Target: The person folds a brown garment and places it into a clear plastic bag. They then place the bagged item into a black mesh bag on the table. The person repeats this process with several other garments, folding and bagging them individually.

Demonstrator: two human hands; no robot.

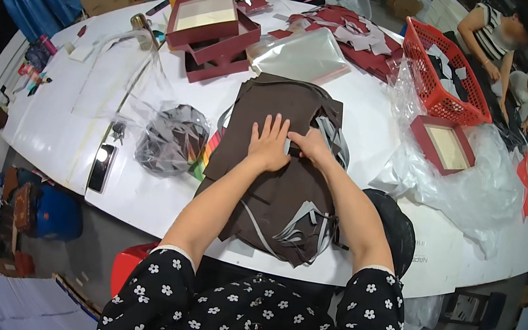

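Note:
A stack of dark brown flat fabric pieces (pixel 253 104) with grey straps (pixel 299 229) lies on the table right before me. On its middle rests my left hand (pixel 272 144), palm down, fingers stretched out and spread. Close to its right, my right hand (pixel 310 146) is closed over the stack's upper right part, thumb side toward the left hand. A small light grey bit shows between the two hands. What the right fingers grip is hidden beneath them. Loose straps hang out at the stack's right side and near edge.
Left of the stack lie a clear plastic bag of dark pieces (pixel 174 140) and a phone (pixel 102 167). Dark red boxes (pixel 211 39), clear plastic sleeves (pixel 306 54) and red fabric (pixel 366 43) lie beyond. A red basket (pixel 450 101) stands far right, above crumpled plastic (pixel 460 189). Other people sit across the table.

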